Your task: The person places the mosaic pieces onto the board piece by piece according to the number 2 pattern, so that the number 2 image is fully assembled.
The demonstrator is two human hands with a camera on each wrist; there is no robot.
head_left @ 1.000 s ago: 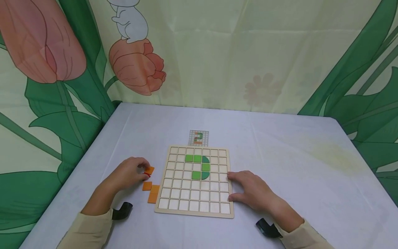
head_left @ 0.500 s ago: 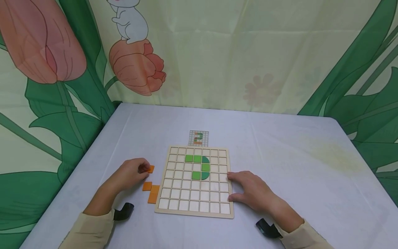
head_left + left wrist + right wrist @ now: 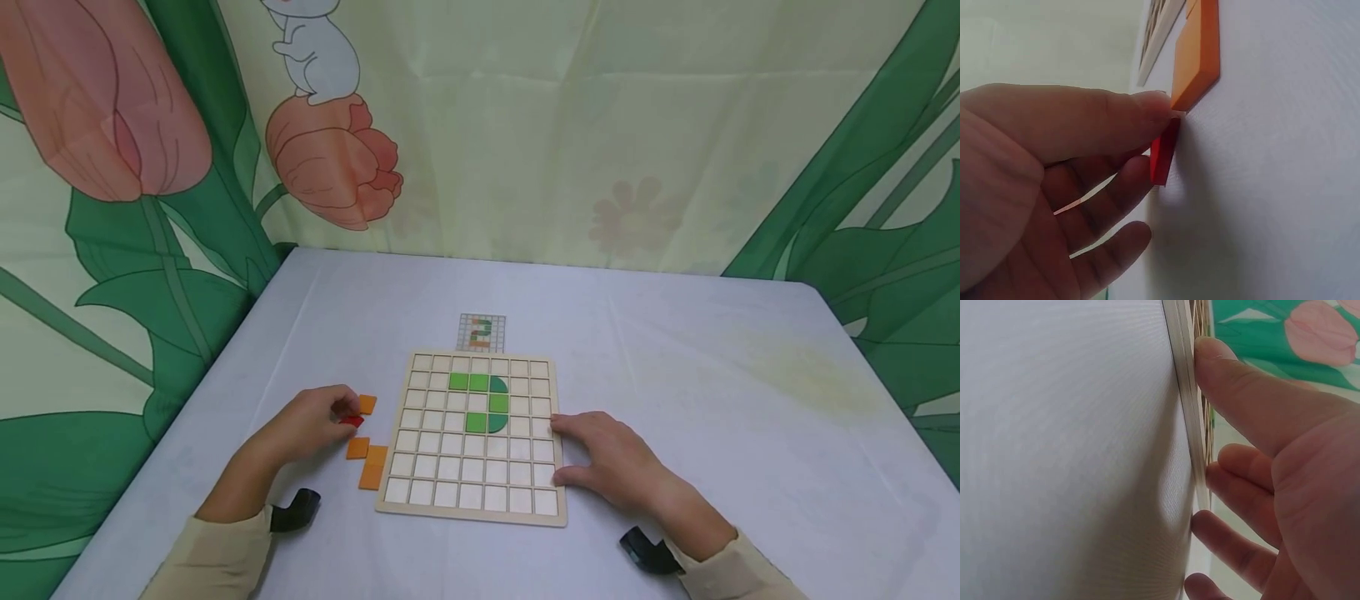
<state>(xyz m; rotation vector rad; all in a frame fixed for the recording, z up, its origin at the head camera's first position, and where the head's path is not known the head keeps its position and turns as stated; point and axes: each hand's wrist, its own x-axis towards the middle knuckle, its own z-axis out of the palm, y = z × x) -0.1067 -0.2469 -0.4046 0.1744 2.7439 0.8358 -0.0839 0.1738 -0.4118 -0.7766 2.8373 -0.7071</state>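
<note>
At the far left, the left hand [image 3: 315, 427] is clamped on a red piece [image 3: 353, 422], thumb against fingers, low over the surface [image 3: 675, 358]; the red piece is not in any cell. Just beyond that hand's fingertips lies one loose orange tile [image 3: 367, 404]; whether it touches them I cannot tell. Nearer the person and a little to the right of the same hand lie more orange tiles [image 3: 357, 448], two of them together just beside the left edge of the board [image 3: 470, 515]. The board sits between the two hands. On it, farther out than either hand's palm, the green square tiles [image 3: 478, 382] and two dark green rounded pieces [image 3: 498, 423] already form a hooked shape. Past the board's far edge, ahead of both hands, is a small card [image 3: 482, 332] with a figure like a 2 in greens and orange, its finer cells too small to read. On the far right, the right hand [image 3: 611, 458] has thumb and fingers apart, their tips touching the board's right rim. Judged against the card, the upper green curve seems largely done, while the orange parts are left: no orange tile is in the board. Where the red piece belongs is unclear, so the work looks roughly half complete.
</note>
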